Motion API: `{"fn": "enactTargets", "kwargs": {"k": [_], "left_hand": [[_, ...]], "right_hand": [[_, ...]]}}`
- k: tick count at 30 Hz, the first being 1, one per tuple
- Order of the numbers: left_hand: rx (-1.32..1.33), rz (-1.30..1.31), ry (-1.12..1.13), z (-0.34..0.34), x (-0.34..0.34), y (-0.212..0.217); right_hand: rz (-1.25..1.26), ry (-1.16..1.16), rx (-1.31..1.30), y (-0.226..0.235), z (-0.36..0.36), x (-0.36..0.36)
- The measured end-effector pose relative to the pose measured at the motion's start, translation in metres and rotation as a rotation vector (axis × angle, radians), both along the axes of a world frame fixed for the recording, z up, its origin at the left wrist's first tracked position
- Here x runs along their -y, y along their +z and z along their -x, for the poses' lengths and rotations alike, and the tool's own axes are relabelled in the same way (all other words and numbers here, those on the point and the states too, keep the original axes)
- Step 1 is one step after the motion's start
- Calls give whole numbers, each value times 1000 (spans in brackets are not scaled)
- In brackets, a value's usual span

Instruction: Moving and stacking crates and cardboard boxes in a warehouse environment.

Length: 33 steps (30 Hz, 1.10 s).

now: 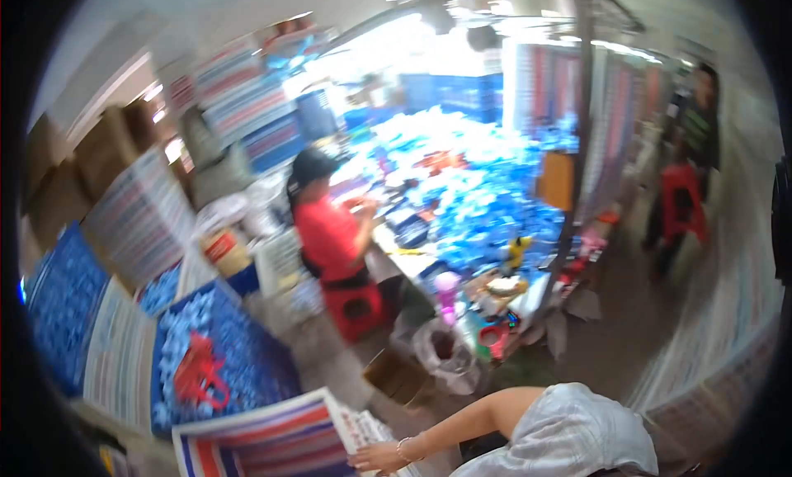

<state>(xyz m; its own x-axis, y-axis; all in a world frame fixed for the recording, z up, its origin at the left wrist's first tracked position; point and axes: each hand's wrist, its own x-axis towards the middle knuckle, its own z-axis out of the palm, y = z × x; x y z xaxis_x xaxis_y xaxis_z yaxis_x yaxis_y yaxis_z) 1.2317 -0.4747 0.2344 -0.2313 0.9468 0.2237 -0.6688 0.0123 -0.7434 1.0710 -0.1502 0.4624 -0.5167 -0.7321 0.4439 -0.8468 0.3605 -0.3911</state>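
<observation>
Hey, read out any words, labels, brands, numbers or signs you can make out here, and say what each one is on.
None can be read.
White-edged striped box by the right hand: dark marks on its side, too blurred to read.
Tan-and-red package by the seated co-worker: too blurred to tell whether its red patch holds lettering.
Brown cardboard boxes: no legible text.

You can read no word or number here. The white side of the striped panel (276,437) near you carries small dark marks, but they are blurred. The red patch on the tan package (233,255) is also unreadable.
</observation>
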Motion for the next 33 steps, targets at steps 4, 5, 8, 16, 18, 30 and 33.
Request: {"fn": "enactTargets", "kwargs": {"k": [4,5,8,16,18,30,33], "left_hand": [[-437,131,130,86,-26,-9],[-543,154,176,100,-43,-8],[-818,251,387,102,-94,0],[-1467,565,1213,123,-390,152],[-1606,682,1458,156,-486,252],[-1109,3028,161,-30,-252,333],[-1338,3581,-568,-54,-117,114]], "right_hand": [[492,-547,-347,175,-53,-172],[379,-719,-459,203,-75,-227],[785,-1409,-969,273,-139,-352],[520,-1864,-615,266,-132,-547],[974,-1642,-605,267,-130,-542],[776,-714,-182,328,-288,-492],[1185,-352,356,291,-274,-497]]}}
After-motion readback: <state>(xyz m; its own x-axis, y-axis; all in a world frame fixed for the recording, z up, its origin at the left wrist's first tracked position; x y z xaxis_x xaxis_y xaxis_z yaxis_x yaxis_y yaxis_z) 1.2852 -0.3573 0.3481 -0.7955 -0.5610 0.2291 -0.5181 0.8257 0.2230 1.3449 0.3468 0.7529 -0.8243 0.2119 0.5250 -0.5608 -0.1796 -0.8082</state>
